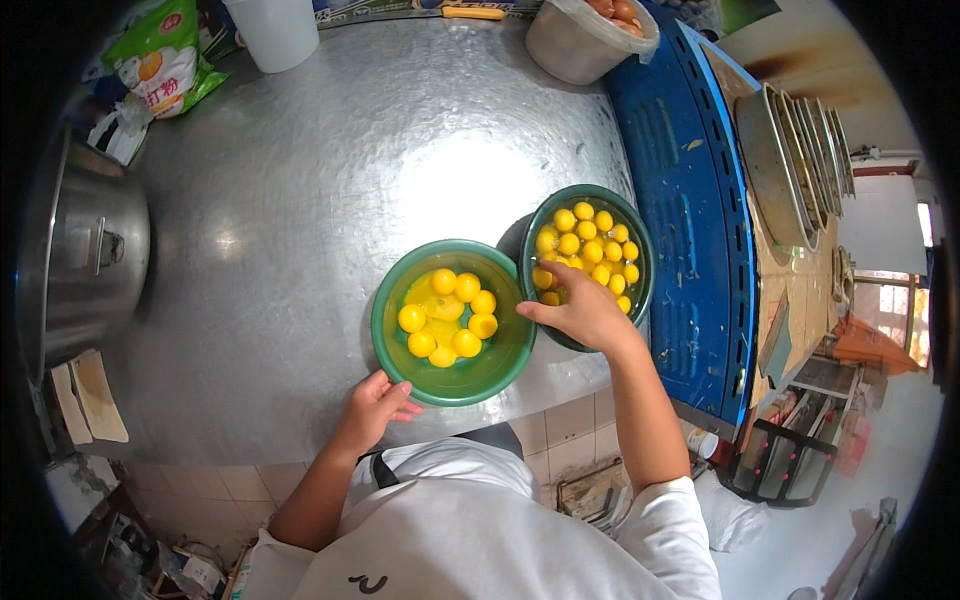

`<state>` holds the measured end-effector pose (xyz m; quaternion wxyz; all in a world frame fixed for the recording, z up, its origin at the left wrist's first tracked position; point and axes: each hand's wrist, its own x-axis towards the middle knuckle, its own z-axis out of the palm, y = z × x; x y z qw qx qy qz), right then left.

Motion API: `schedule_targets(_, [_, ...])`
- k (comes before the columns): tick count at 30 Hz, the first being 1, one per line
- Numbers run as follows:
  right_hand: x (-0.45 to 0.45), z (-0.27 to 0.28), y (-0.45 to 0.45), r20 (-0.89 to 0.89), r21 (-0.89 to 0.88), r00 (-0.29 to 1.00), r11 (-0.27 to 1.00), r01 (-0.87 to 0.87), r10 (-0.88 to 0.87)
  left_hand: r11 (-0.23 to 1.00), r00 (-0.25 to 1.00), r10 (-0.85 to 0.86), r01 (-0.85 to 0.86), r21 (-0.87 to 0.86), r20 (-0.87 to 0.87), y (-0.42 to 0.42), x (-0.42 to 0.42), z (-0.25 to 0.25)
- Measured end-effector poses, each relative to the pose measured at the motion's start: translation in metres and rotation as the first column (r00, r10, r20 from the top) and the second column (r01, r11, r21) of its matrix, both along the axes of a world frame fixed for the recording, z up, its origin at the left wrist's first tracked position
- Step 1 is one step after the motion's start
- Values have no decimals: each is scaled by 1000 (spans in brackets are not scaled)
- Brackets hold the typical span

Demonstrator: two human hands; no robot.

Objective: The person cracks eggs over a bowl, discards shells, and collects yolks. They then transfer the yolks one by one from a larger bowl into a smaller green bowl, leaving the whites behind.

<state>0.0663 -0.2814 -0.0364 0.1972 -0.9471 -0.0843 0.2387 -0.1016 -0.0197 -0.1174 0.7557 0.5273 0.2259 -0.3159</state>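
A green plastic bowl [454, 397] stands near the front of the steel table, holding several whole egg yolks [466, 343] in egg white. At least one yolk there looks broken and spread. My left hand [377, 409] holds its lower left rim, thumb on top and fingers beneath. To the right is a darker green bowl [651, 264] with many more yolks [592, 251] in clear white. My right hand [585, 309] reaches over that bowl, thumb and index finger spread. The thumb tip is at the first bowl's right rim; the other fingers are partly hidden.
A large steel pot [101, 247] stands left, near wooden pieces [91, 397]. At the back are a white plastic container [276, 34], a yellow-handled knife [472, 13], a green printed bag [161, 64] and a lined bucket [574, 45] of eggshells. A blue metal cabinet [675, 225] borders the right side.
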Motion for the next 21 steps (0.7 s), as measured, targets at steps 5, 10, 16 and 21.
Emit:
schedule_targets(5, [11, -21, 4, -195, 34, 971, 988, 149, -140, 1000, 1000, -1, 1, 8, 3, 0, 0, 0])
schedule_targets(10, [14, -33, -1, -385, 269, 884, 884, 382, -265, 1000, 1000, -8, 8, 4, -2, 0, -1, 0])
schedule_targets(16, [4, -34, -29, -735, 595, 655, 295, 748, -178, 1000, 1000, 7, -7, -9, 3, 0, 0, 0])
schedule_targets(21, [-13, -23, -51, -668, 660, 734, -358, 660, 121, 1000, 1000, -5, 5, 21, -22, -1, 2, 4])
